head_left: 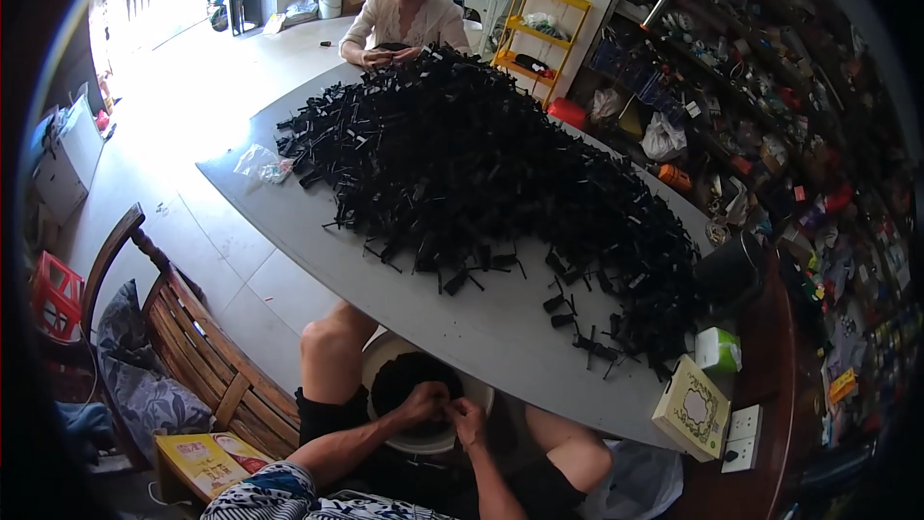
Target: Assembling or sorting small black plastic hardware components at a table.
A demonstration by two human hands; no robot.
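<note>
My left hand (423, 403) and my right hand (469, 421) meet over a pale tub (483, 403) between my knees. Their fingertips pinch together, closed on something too small to make out. Dark pieces (395, 380) fill the tub below them; their shape is not clear. Just beyond, a large heap of small black plastic parts with thin stems (462, 154) covers much of the grey table (318, 250). A few loose black parts (592, 342) lie at the heap's near edge.
Across the table sits another person (409, 14), hands near the heap. A decorated box (693, 409), a tissue pack (717, 351) and a dark bin (729, 274) stand at the right end. A clear plastic bag (262, 166) lies far left. A wooden chair (207, 337) is beside me.
</note>
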